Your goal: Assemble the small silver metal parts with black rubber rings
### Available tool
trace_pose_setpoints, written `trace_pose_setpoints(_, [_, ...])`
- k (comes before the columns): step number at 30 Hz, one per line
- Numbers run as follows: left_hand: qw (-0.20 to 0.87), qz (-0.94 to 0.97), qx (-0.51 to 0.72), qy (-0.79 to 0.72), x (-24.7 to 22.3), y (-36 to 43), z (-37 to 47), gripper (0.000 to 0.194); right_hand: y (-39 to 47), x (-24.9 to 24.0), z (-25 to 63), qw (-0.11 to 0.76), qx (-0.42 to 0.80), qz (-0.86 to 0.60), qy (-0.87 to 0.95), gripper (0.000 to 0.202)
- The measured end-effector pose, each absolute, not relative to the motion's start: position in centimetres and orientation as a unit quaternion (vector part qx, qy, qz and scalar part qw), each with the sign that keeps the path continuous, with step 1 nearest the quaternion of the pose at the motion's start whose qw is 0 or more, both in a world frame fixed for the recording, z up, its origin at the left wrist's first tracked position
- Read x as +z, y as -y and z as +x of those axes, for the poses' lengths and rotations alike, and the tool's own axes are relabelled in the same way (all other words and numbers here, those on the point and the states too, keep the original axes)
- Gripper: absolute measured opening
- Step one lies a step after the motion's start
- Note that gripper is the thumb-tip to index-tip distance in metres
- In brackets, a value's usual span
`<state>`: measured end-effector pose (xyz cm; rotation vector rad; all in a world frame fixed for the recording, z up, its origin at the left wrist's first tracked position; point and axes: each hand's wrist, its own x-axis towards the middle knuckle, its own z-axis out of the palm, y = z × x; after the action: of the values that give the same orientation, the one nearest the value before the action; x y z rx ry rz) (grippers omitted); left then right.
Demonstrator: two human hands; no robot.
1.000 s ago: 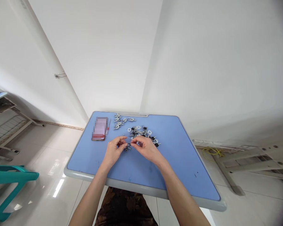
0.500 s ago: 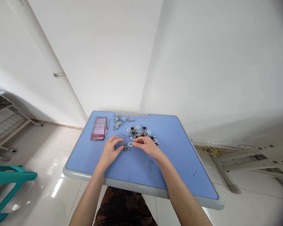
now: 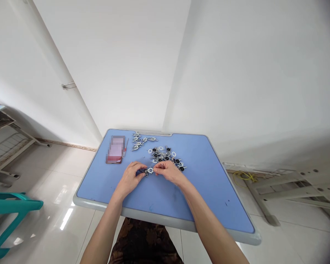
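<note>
My left hand and my right hand meet over the middle of a blue table. Between their fingertips is a small metal bracket with a black round part, lying on or just above the tabletop; both hands pinch at it. Just behind my right hand lies a pile of several similar metal and black parts. A smaller group of metal pieces lies further back, to the left.
A phone lies on the table's back left, with a thin red-tipped tool beside it. A teal stool stands on the floor at left. A metal frame with a yellow cord lies on the floor at right.
My hands drew apart half a second ago, leaving the small part on the table. Now they have closed in on it again from both sides.
</note>
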<state>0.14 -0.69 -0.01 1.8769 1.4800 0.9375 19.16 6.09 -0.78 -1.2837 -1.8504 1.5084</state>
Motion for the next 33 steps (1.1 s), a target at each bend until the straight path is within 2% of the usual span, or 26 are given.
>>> trace_pose_setpoints(10, [0.289,0.702,0.347,-0.551,0.03,0.60,0.26,0.029,-5.79,-0.03,18.59,0.216,0.538,-0.473,0.664,0.019])
trace_pose_setpoints(18, [0.280,0.719,0.352,-0.529,0.17,0.66,0.34,0.039,-6.07,-0.60,18.74,0.208,0.525,-0.481,0.670,0.019])
trace_pose_setpoints(27, [0.280,0.709,0.346,-0.547,0.26,0.69,0.50,0.019,-6.12,-0.73,18.69,0.208,0.526,-0.485,0.667,0.019])
trace_pose_setpoints(33, [0.283,0.707,0.349,-0.546,0.37,0.87,0.61,0.018,-6.05,-0.64,18.56,0.195,0.530,-0.477,0.673,0.018])
